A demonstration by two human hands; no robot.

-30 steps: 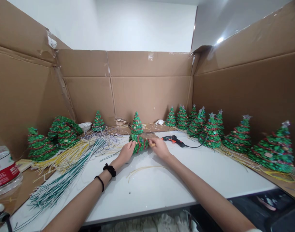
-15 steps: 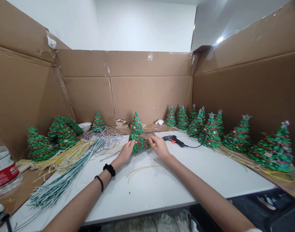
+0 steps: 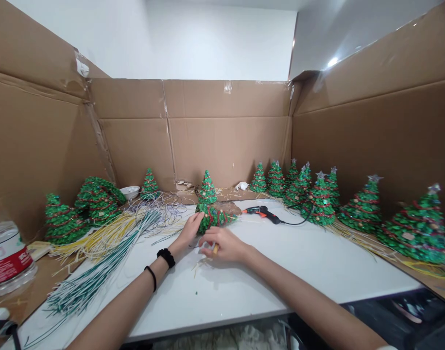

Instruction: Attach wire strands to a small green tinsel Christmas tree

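A small green tree with red garland (image 3: 212, 217) lies on its side on the white table (image 3: 244, 291), its brown base toward the right. My left hand (image 3: 192, 228) holds it at its left end. In front of the tree, my right hand (image 3: 222, 245) is closed round a small yellow-handled tool (image 3: 215, 248), just above thin pale strips on the table. The far end of that tool is too small to make out. Right behind the held tree stands another green tree (image 3: 207, 187).
A glue gun (image 3: 262, 212) lies right of the tree, its cord running right. Several starred trees (image 3: 320, 201) line the right side. At left are bundled green and yellow strips (image 3: 109, 262), more trees (image 3: 64, 221), a white bowl (image 3: 129, 191) and a large bottle (image 3: 7, 257). Cardboard walls (image 3: 226, 141) surround the table.
My right hand has left the tree's right end and moved down and left to the pale strips, still with the yellow-handled tool. The tree's brown base is now exposed.
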